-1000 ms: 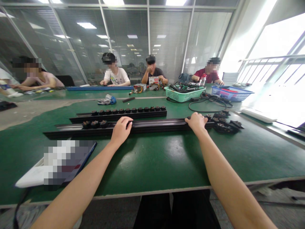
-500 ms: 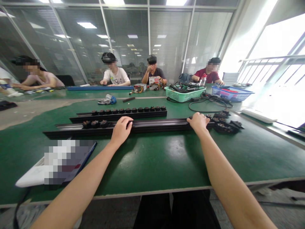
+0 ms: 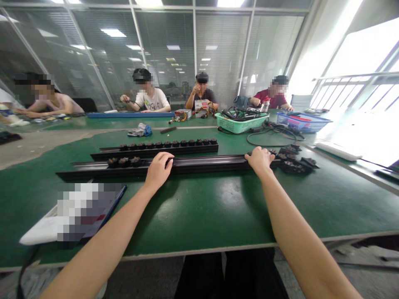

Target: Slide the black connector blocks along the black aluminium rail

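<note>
A long black rail [image 3: 212,162] with a shiny channel lies crosswise in front of me. My left hand [image 3: 159,169] is closed at its middle, thumb and fingers around a small black part [image 3: 168,161] that is mostly hidden. To the left, several round black parts [image 3: 124,162] sit in the same rail. Near the rail's right end my right hand [image 3: 261,160] is closed, fingertips down in the channel on a dark piece largely covered by them. Loose black parts [image 3: 296,164] lie in a cluster just beyond that hand.
Behind lies a second black rail [image 3: 156,153] with a row of round parts. A green basket [image 3: 243,123] of cables, a blue basket [image 3: 311,124], a glove [image 3: 141,130] and a dark strip [image 3: 168,130] are farther back. Several people sit across. A white device [image 3: 40,230] lies front left.
Both my hands and the rail hold the same places. Across the table, a person in a white shirt has raised one hand.
</note>
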Available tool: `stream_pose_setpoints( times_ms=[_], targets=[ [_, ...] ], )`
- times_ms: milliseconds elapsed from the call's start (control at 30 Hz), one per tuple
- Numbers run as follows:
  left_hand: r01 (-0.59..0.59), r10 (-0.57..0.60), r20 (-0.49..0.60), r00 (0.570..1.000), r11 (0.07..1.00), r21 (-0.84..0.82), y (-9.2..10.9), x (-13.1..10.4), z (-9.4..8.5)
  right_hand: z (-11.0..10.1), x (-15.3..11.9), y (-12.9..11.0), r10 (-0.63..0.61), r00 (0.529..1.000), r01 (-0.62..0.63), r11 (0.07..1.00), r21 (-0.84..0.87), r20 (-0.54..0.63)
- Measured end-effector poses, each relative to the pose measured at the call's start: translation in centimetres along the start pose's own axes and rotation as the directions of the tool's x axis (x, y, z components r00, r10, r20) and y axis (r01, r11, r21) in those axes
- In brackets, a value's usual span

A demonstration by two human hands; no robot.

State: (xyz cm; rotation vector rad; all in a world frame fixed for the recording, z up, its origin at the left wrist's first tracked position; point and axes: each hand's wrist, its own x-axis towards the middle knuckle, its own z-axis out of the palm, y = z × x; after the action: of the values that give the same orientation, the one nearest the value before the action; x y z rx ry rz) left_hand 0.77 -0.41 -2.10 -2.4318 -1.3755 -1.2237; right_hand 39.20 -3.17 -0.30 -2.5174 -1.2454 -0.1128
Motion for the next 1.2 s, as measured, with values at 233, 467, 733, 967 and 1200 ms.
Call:
stream_pose_setpoints(
  times_ms=[233,467,733,967,1200],
  targets=[
    [0.004,-0.004,-0.001,1.0,1.0,0.008,0.2,0.03,-0.13,0.12,0.33,0.33,0.032,0.999,-0.032,1.0,0.0,-0.013],
    [0.008,-0.008,0.002,1.0,1.0,-0.006,0.27,-0.05,-0.19,0.19,0.42,0.47,0.044,0.999,-0.044,0.999,0.0,-0.018],
    [0.016,-0.016,0.004,1.0,1.0,-0.011,0.38,-0.04,-0.29,0.16,0.57,0.66,0.059,0.998,-0.059,0.998,0.018,-0.015],
    [0.008,-0.008,0.003,1.0,1.0,-0.006,0.17,-0.07,-0.2,0.19,0.58,0.78,0.068,0.997,-0.067,0.998,0.018,-0.032],
    [0.007,-0.007,0.004,1.0,1.0,-0.009,0.15,0.0,-0.18,0.14,0.46,0.67,0.077,0.997,-0.076,0.997,0.024,-0.03]
  ],
)
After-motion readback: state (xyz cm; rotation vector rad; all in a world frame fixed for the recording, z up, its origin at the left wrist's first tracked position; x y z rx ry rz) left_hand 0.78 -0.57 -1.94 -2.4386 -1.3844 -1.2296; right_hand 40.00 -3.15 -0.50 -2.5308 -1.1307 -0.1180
